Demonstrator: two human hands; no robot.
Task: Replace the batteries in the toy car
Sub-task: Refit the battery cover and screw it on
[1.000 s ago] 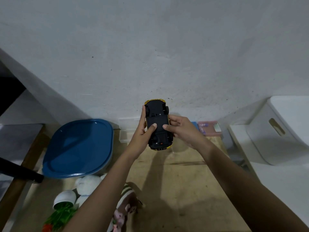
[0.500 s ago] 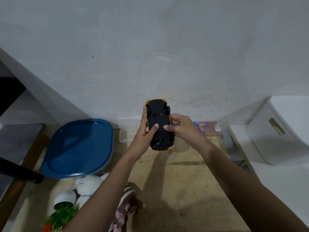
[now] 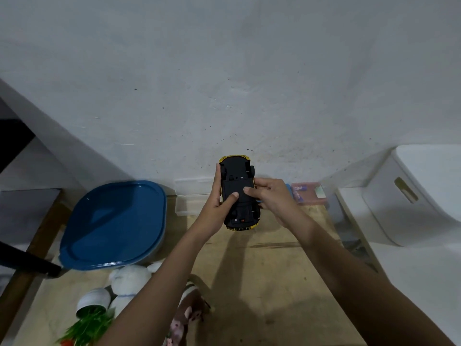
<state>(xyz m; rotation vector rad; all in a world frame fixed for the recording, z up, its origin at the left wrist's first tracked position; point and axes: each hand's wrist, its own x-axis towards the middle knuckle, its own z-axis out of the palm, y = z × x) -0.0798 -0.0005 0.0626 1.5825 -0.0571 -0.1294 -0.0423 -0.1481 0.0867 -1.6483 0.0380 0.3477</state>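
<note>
Here, at the far left, a black bar (image 3: 27, 260) juts in over the wooden edge of a pale plywood table (image 3: 262, 290) that stands against a rough, speckled white wall (image 3: 224, 71). A blue-lidded tub (image 3: 114, 223) sits at the table's left side. In front of it, a white pot (image 3: 93, 298) lies tipped over with green leaves (image 3: 87, 328) spilling toward the near edge, and a white plush toy (image 3: 129, 278) lies just beside it. A smaller brown-and-pink plush (image 3: 189, 310) lies partly hidden by the person's left forearm.

At the foot of the wall rests a clear plastic box (image 3: 192, 193). Just right of it, the toy car (image 3: 237, 191) is held in the air above the back of the table, its black underside turned to the camera and its yellow body showing only at the rims. The left hand (image 3: 212, 213) grips the car's left flank, fingers laid along the side and thumb pressed on the underside. The right hand (image 3: 272, 198) grips the opposite flank, fingers curled round behind and thumb pressed beside the other thumb.

Behind the right hand, a pink-tinted clear box (image 3: 309, 193) sits by the wall, its small contents too blurred to tell. At the far right, off the table, a white bin (image 3: 389, 208) with a slot handle stands on a white surface.
</note>
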